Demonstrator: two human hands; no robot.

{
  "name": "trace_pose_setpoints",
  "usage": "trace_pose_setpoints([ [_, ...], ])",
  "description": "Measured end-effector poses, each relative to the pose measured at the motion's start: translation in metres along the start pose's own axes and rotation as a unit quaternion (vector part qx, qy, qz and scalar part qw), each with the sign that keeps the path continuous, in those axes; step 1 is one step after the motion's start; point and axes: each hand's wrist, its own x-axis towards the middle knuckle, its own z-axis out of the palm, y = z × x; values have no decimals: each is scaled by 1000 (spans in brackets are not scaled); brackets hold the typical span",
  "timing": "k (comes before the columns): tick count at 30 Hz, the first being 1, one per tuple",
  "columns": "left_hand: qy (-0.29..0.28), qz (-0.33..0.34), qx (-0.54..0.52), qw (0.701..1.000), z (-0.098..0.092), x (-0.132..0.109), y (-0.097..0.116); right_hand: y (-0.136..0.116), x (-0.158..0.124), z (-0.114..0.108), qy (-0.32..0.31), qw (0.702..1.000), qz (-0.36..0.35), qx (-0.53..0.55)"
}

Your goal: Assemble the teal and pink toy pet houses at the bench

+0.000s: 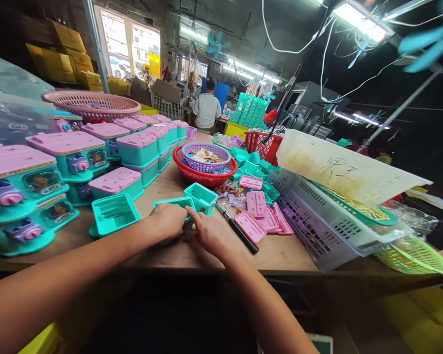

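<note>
My left hand [169, 220] is closed over a teal plastic toy shell [174, 202] lying on the wooden table [280, 253]. My right hand [210, 232] rests just right of it, fingers curled and fingertips touching the same shell at its lower edge. A second teal open box part [201, 196] stands right behind the hands. A black-handled screwdriver [238, 229] lies beside my right hand. Pink lids [258, 214] are scattered just beyond it.
Stacks of finished teal-and-pink toy boxes [70, 157] fill the left. A teal tray part [114, 212] lies left of my hands. A red basket [203, 173] holds a purple basket of small parts. A white crate [317, 221] sits right. A person [206, 110] stands far back.
</note>
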Motion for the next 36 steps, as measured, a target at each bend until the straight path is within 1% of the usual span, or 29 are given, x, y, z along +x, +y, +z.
trace_pose_setpoints([
  [2, -8, -30, 30, 999, -8, 3, -10, 14, 4, -2, 38, 999, 9, 23],
  [3, -11, -43, 44, 998, -13, 5, -15, 24, 6, -4, 52, 998, 35, 23],
  [6, -13, -75, 63, 995, -22, 12, -29, 65, 9, -10, 74, 984, 158, -24],
  [8, 11, -104, 73, 992, -22, 17, -31, 92, 11, -9, 78, 971, 220, -57],
  [10, 57, -114, 86, 988, -18, 21, -26, 112, 12, -4, 68, 959, 265, -77],
  [11, 81, -105, 92, 987, -14, 24, -21, 118, 13, -1, 60, 953, 284, -85],
  [13, 125, -70, 103, 984, -6, 28, -9, 125, 13, 6, 45, 944, 311, -98],
  [15, 160, -46, 104, 981, 1, 33, 1, 127, 14, 11, 40, 940, 323, -108],
  [18, 194, -53, 87, 976, 9, 40, 4, 127, 13, 11, 37, 940, 320, -111],
  [20, 219, -57, 79, 971, 15, 46, 1, 127, 12, 10, 36, 943, 315, -106],
  [21, 235, -48, 81, 967, 18, 49, -2, 127, 11, 9, 37, 945, 310, -101],
  [24, 265, 27, 96, 959, 25, 60, -10, 123, 8, 5, 49, 953, 286, -83],
  [27, 267, 101, 112, 952, 22, 69, -17, 112, 4, 2, 63, 966, 242, -59],
  [30, 241, 144, 126, 951, 7, 72, -21, 97, -3, 3, 71, 979, 188, -19],
  [32, 200, 181, 117, 956, -3, 71, -20, 88, -7, 8, 103, 984, 144, 32],
  [34, 150, 214, 66, 963, -10, 70, -18, 81, -11, 16, 153, 978, 112, 86],
  [36, 106, 228, -21, 968, -11, 70, -16, 77, -13, 26, 192, 969, 105, 120],
])
